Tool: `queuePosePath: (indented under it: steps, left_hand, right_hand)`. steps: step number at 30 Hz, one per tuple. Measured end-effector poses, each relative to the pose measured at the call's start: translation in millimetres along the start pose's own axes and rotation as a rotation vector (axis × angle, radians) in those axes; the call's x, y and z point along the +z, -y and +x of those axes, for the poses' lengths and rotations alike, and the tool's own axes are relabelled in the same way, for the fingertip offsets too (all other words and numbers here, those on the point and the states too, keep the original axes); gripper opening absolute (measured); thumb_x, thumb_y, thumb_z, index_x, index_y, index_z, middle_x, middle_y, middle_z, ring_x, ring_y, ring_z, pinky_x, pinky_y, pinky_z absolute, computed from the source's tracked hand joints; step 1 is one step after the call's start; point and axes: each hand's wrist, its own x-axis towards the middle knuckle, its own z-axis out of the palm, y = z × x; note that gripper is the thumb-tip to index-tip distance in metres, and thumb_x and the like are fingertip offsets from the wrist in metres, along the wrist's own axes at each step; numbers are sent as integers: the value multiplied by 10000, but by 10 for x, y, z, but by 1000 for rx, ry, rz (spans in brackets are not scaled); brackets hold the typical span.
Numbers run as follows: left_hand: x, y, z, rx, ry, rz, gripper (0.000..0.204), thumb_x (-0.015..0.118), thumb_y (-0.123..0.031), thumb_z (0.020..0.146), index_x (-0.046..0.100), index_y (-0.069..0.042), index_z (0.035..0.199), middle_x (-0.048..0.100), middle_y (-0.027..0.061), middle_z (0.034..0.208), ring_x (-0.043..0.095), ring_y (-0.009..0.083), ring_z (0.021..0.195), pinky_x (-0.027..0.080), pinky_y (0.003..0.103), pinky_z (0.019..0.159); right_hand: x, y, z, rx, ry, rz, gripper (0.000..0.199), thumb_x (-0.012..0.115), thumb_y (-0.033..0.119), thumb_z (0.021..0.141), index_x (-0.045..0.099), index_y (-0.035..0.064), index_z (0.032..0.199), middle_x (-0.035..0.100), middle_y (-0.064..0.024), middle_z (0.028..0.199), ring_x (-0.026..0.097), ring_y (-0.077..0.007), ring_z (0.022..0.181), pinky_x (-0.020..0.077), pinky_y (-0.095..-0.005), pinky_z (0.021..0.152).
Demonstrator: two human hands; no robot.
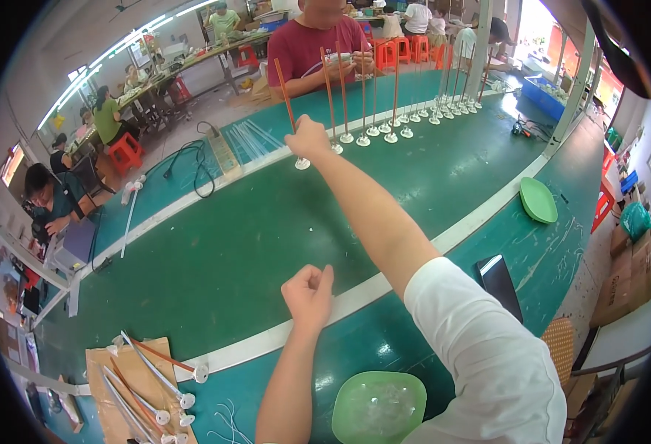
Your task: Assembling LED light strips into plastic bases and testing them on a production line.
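My right hand (pixel 307 138) is closed around an upright copper rod (pixel 287 100) near the tabletop's (pixel 266 237) far edge. Left hand (pixel 309 292) is fisted, nothing visibly held, mid-tabletop.

One head-worn fisheye camera looks steeply down, from close above, onto the green table (pixel 266 244), edges bending outward.

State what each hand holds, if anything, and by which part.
The right hand grips a thin orange rod low on its shaft, just above the white base. The left hand is a closed fist; nothing visible in it.
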Motion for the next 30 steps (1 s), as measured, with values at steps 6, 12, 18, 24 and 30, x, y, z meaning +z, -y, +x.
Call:
queuePosePath:
  steps: [6, 12, 18, 24, 30]
  left_hand:
    - [-5, 5, 24, 0, 22, 27, 338, 708, -96, 866, 505, -27, 604, 410, -54, 518, 331, 35, 508, 255, 243, 469]
    - [-39, 19, 58, 14, -158, -100, 168, 700, -104, 877, 580, -32, 972, 595, 25, 904, 528, 84, 784, 411, 227, 641]
    - [27, -76, 32, 187, -336, 130, 424, 641, -164, 921, 505, -47, 1305, 542, 98, 1293, 515, 208, 1122, 426, 338, 896]
    - [-58, 142, 42, 307, 2, -31, 260, 498, -141, 1020, 640, 63, 944, 649, 120, 1099, 575, 156, 979, 446, 278, 846]
    - [-18, 75, 26, 63, -115, -164, 231, 525, -113, 999, 640, 49, 880, 659, 129, 1015, 595, 169, 959, 469, 300, 846]
  right_hand:
    - [85, -33, 94, -52, -43, 23, 341, 697, 261, 789, 637, 22, 1026, 682, -223, 1011, 641, -380, 1028, 501, -444, 915]
    - [-86, -20, 80, -454, -278, -86, 210, 609, 202, 877, 674, 3, 901, 676, -212, 860, 666, -386, 875, 526, -440, 807]
    - [-1172, 186, -1128, -961, 523, 79, 203, 574, 215, 924, 686, 46, 934, 686, -131, 827, 672, -264, 774, 511, -363, 716]
    - [-1167, 245, -1611, -842, 1111, 248, 173, 609, 206, 886, 690, 54, 884, 662, -62, 717, 619, -169, 652, 478, -325, 622]
    - [-1222, -192, -1052, -646, 382, 464, 209, 754, 246, 807, 708, 62, 895, 688, -41, 787, 620, -114, 690, 516, -285, 668]
